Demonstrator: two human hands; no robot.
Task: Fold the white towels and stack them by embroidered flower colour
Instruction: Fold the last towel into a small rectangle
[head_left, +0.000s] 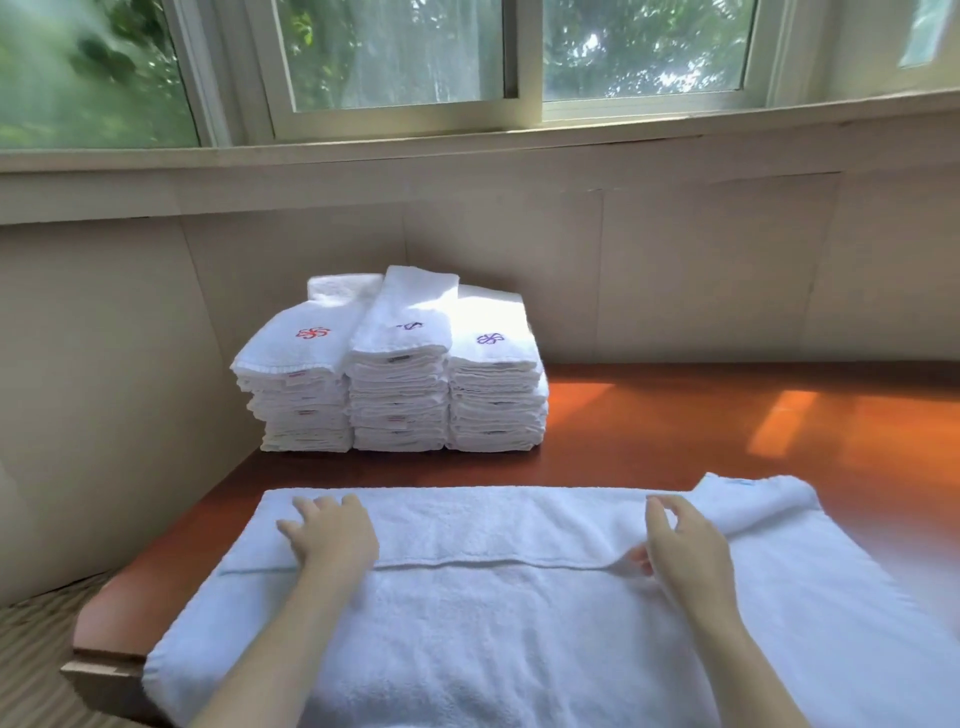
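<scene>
A large white terry towel (519, 623) lies spread on the near part of the reddish-brown wooden table (675, 426), with its far edge folded over. The left hand (332, 535) rests flat on the fold, fingers straight. The right hand (680, 551) pinches the folded hem with curled fingers. Three stacks of folded white towels (397, 400) stand behind it.

a domestic-looking room: sliding window (395, 52), wooden table (727, 441), towel stacks (397, 395).

No writing can be read; the small tags (400, 357) on the stacked towels (397, 400) are too blurred.
</scene>
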